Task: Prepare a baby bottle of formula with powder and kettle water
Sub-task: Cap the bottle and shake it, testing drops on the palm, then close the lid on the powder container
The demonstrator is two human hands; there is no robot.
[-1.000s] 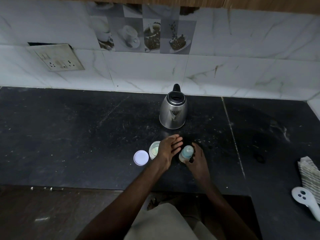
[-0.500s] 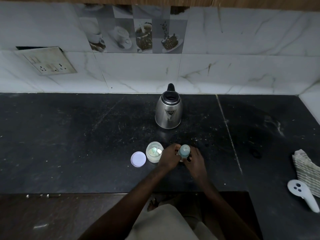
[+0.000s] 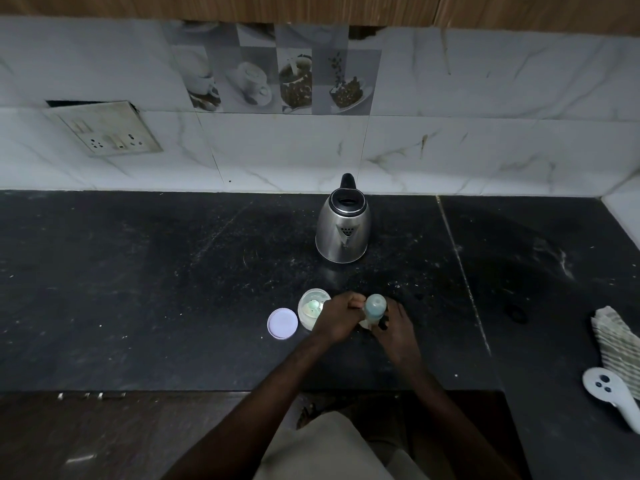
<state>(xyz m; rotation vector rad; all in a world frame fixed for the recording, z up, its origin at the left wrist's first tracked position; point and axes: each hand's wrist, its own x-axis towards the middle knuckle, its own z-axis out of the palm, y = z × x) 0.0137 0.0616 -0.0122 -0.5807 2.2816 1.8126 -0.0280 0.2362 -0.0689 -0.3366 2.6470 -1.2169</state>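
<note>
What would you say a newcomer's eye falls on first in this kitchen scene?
Likely the left hand and right hand, both gripping a baby bottle near the front edge of the dark counter. Then the shiny steel kettle standing behind them towards the wall, and the open powder jar just left of the hands, its white lid lying beside it.

Home kitchen, prob. Dark stone counter (image 3: 138,289) w/ marble-look tiled backsplash (image 3: 485,140), decor tiles (image 3: 273,77) of coffee cups & beans, steel elec. kettle (image 3: 343,233) near wall, socket plate (image 3: 104,129) at left, wood cabinet edge (image 3: 311,6) up top, striped cloth (image 3: 620,344) at right.
</note>
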